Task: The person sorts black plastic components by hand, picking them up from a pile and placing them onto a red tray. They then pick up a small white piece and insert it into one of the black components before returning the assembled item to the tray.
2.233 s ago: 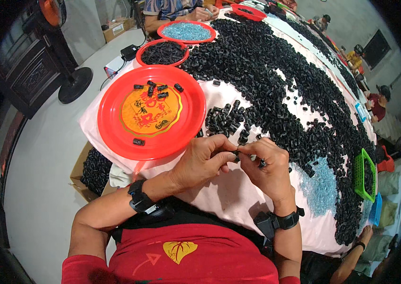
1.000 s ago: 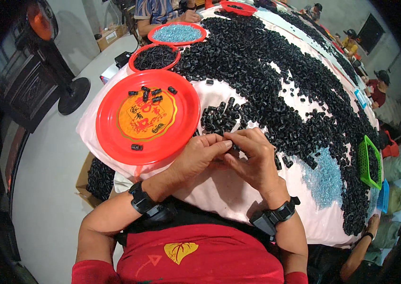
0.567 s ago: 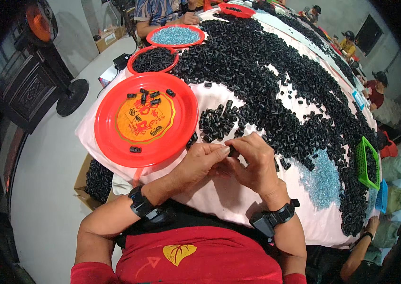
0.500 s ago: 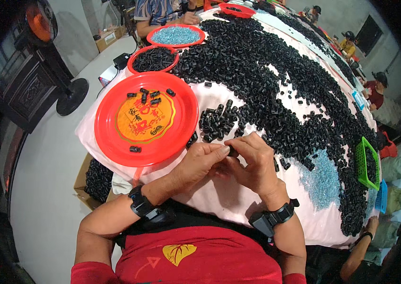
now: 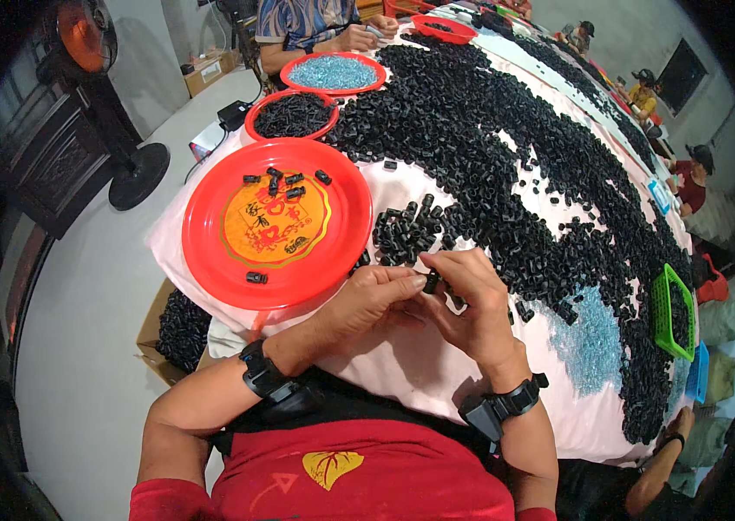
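My left hand and my right hand meet above the near edge of the cloth. Between their fingertips is a small black plastic piece, pinched from both sides and held roughly upright. The curled fingers hide its lower part; another dark bit shows beneath my right fingers, too covered to name. Just beyond my hands lies a loose heap of similar black plastic pieces. To the left, a large red plate with a yellow centre carries several of these pieces.
A red tray of black slender parts and one of clear bluish parts stand farther off. Black pieces cover much of the table. At right are a bluish pile and a green basket. Another person's hands show at the far side.
The black piece shows more plainly between my fingertips, and my right fingers have shifted around it. The whole view has moved slightly. The far person's hands have come together around something small and pale.
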Demonstrator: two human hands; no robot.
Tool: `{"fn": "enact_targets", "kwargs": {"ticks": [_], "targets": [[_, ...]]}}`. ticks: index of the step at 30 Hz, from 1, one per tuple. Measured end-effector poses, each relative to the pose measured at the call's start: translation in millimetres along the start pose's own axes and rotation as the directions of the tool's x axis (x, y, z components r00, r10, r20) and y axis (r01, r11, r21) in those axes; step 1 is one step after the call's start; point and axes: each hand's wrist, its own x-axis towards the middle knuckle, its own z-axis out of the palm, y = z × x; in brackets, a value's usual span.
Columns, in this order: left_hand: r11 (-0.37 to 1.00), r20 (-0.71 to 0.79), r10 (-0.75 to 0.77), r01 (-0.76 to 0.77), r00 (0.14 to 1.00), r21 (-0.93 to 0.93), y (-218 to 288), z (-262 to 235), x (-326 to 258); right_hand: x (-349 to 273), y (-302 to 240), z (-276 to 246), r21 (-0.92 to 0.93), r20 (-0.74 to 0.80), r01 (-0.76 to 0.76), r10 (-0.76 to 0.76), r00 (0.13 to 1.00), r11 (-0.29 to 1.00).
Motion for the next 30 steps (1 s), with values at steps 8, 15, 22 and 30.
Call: {"fn": "enact_targets", "kwargs": {"ticks": [8,15,22,30], "targets": [[0.999,-0.025,-0.009,0.007,1.0,-0.053,4.7,3.8,-0.1,-1.1,1.5,-2.9,0.006,0.01,-0.052,0.052,0.999,0.999],[0.986,0.015,0.046,-0.048,0.999,0.16,1.8,9.8,-0.5,-0.6,-2.7,-3.9,0.004,0.015,-0.041,0.041,0.999,0.999],[0.967,-0.248,0.247,-0.255,0.937,0.0,26.1,7.0,-11.6,-6.0,9.5,-23.8,0.092,-0.066,-0.423,0.429,0.901,0.901],[0.816,-0.602,0.216,-0.481,0.769,-0.322,69.0,-33.3,-15.8,-4.6,21.9,-41.7,-0.111,0.1,-0.5,0.51,0.854,0.859]]}}
